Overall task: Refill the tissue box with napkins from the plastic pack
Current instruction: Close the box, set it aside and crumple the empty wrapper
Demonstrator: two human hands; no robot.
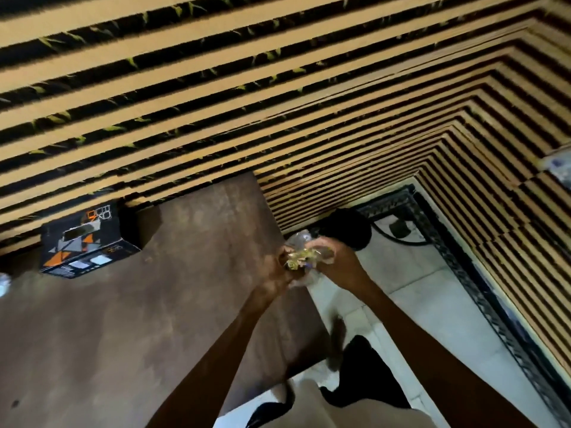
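A black tissue box with orange and grey triangles lies on the brown table at the back left, against the slatted wall. Both my hands are together beyond the table's right edge, over the floor. My left hand and my right hand are closed on a crumpled clear plastic pack with gold and blue print. Whether any napkins are in the pack is hidden by the fingers and the blur.
A wooden slatted wall runs behind the table and around the right corner. A dark round object and a cable lie on the pale tiled floor. A whitish item shows at the left edge.
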